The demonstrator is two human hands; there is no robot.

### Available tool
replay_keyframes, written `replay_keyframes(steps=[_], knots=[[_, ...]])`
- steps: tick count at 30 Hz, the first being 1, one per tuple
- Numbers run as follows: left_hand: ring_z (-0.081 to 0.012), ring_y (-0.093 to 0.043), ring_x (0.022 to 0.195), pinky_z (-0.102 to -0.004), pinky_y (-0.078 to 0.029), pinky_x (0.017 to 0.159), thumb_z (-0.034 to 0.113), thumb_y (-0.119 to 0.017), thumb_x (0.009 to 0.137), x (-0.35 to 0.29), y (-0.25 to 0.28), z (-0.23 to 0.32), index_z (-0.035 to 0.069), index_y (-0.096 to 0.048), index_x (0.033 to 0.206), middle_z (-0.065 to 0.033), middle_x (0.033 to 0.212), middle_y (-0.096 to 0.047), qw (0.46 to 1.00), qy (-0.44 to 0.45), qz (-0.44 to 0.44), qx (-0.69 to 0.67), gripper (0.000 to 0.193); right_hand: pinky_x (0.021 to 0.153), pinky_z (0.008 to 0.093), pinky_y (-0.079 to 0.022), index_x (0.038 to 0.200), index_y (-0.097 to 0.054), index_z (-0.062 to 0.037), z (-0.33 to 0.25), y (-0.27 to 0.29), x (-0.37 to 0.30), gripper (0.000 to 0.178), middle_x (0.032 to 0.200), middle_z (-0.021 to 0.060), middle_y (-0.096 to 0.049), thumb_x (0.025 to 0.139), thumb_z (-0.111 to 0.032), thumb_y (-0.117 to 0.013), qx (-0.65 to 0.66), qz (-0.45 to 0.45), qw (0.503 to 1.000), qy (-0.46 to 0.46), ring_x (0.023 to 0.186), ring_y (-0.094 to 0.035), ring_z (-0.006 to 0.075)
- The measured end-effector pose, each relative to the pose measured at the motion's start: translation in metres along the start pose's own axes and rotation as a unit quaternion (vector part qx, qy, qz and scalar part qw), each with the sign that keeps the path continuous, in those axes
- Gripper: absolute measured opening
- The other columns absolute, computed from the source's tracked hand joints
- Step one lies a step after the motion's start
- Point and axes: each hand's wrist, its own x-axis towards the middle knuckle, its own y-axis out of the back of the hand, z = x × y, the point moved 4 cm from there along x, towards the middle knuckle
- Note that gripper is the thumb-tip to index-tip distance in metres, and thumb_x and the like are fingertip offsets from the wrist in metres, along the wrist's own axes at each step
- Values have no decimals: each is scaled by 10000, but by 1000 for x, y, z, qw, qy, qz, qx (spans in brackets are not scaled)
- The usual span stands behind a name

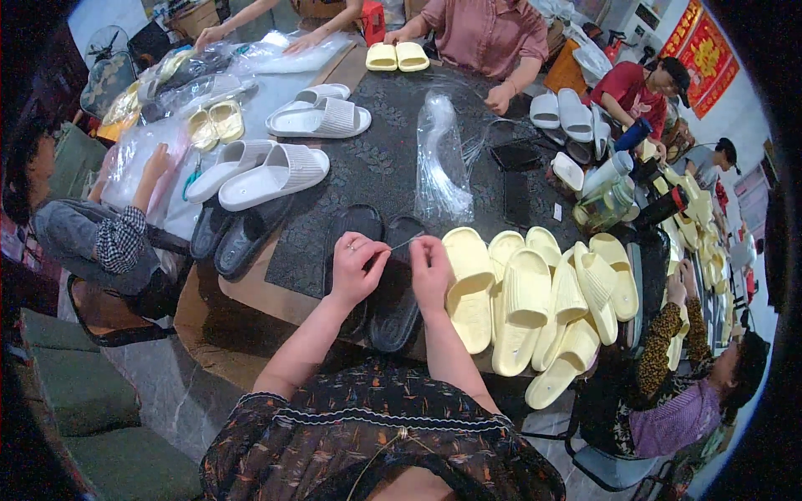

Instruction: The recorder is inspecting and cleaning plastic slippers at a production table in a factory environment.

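Note:
My left hand [357,269], a ring on one finger, is closed in a pinch above a pair of black slippers. Close beside it, my right hand [430,269] pinches too. Between the fingertips of both runs a thin strand [403,244]; its exact kind is too small to make out. Under my hands lie the right black slipper [396,313] and the left black slipper [357,219], partly covered by them. Just right of my right hand is a pale yellow slipper [470,292]. Further back on the dark mat lies a bundle of clear plastic strands [443,167].
Several yellow slippers [526,309] crowd the right near edge. White slippers [276,175] and dark slippers [242,242] lie left on the dark mat [376,142]. A person [493,37] opposite holds yellow slippers [397,57]. Bottles [610,175] stand right; people work on both sides.

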Motion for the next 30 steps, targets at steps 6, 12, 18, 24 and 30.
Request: replay_keyframes(steps=[6, 12, 18, 24, 30], knots=[[-245, -565, 808, -383, -427, 784, 76, -711, 770, -3, 0, 2, 93, -664, 829, -24, 765, -623, 1000, -4, -3, -5, 77, 618, 212, -428, 952, -613, -36, 0, -2, -4, 85, 800, -27, -577, 940, -120, -613, -85, -15, 994, 71, 693, -504, 42], [-243, -565, 794, -382, -427, 778, 75, -709, 769, -2, -1, 1, 91, -665, 825, -23, 758, -619, 1000, 1, 8, -3, 73, 758, 246, -444, 1130, -546, -4, -12, -2, -4, 207, 971, 40, -562, 950, -103, -576, 1, 27, 996, 80, 856, -524, 102], [-249, -577, 796, -377, -433, 782, 115, -707, 780, 2, 0, 0, 83, -671, 813, -37, 760, -632, 999, 25, 4, -20, 59, 750, 279, -463, 1163, -536, -11, -63, 3, -31, 385, 1019, 125, -581, 820, -80, -699, -177, 70, 942, 277, 839, -568, 209], [-250, -597, 869, -374, -439, 842, 157, -708, 790, 11, 11, 1, 78, -679, 862, -44, 836, -663, 997, 49, -47, -46, 110, 516, 354, -463, 878, -657, -44, -53, -6, -63, 232, 637, 72, -615, 876, -275, -682, -263, -172, 944, 103, 554, -606, 236], [-361, -492, 1187, -452, -391, 1008, 269, -764, 754, 51, 63, -43, 68, -648, 1089, -174, 1208, -570, 991, 76, -38, 99, 408, 573, 410, -486, 1171, -572, -25, -29, -8, -64, 489, 660, 62, -632, 892, -421, -632, -381, -204, 902, -7, 624, -644, 270]])
